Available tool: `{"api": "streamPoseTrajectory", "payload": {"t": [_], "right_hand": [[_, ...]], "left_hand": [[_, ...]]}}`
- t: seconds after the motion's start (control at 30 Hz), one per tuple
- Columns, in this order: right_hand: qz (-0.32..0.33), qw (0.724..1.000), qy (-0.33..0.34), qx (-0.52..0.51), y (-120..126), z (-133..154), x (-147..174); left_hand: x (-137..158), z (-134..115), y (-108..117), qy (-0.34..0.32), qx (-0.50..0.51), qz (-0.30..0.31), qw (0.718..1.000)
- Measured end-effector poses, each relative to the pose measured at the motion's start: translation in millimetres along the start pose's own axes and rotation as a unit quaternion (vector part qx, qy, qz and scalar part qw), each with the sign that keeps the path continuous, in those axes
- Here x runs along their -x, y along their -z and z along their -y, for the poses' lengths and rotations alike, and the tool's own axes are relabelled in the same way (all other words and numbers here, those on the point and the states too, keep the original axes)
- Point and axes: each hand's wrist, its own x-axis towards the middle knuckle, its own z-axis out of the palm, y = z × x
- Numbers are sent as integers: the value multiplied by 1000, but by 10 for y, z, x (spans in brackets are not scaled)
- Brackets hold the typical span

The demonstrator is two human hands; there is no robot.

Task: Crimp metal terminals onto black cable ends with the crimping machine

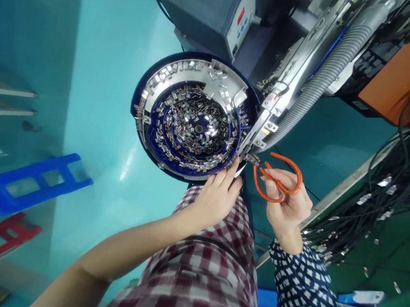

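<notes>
My left hand lies at the near right edge of a round dark-blue feeder bowl. Its fingers are stretched out over the rim, with the thumb apart from them; whether a small part sits under the fingertips is hidden. My right hand is closed around scissors with big orange loop handles. Their short metal blades point left and reach the lower end of a metal track, close to my left fingertips. Many small shiny metal pieces fill the bowl and line its spiral ledges.
A grey control box with a red display stands behind the bowl. A ribbed grey hose runs beside the track. Bundles of black cables lie to the right. Blue and red plastic frames are at the left.
</notes>
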Motion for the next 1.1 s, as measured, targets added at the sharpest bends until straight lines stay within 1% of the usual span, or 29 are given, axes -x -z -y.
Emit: {"api": "streamPoseTrajectory", "payload": {"t": [0.13, 0.23, 0.43, 0.57, 0.8, 1.1], "right_hand": [[-18, 1000, -8, 3, 15, 1, 19], [-19, 1000, -6, 0, 21, 7, 25], [-11, 1000, -2, 2, 39, 18, 23], [-15, 1000, 5, -2, 46, 27, 17], [-18, 1000, 21, -7, 46, 39, 16], [-19, 1000, 24, -2, 54, 40, 31]], "left_hand": [[52, 30, 7, -10, -6, -16, 1000], [100, 49, -9, -17, -7, -23, 1000], [180, 57, -47, -23, 11, -12, 1000], [185, 57, -67, -25, 31, -16, 999], [157, 84, -69, -31, 81, -47, 995], [170, 91, -53, -27, 93, -45, 994]]}}
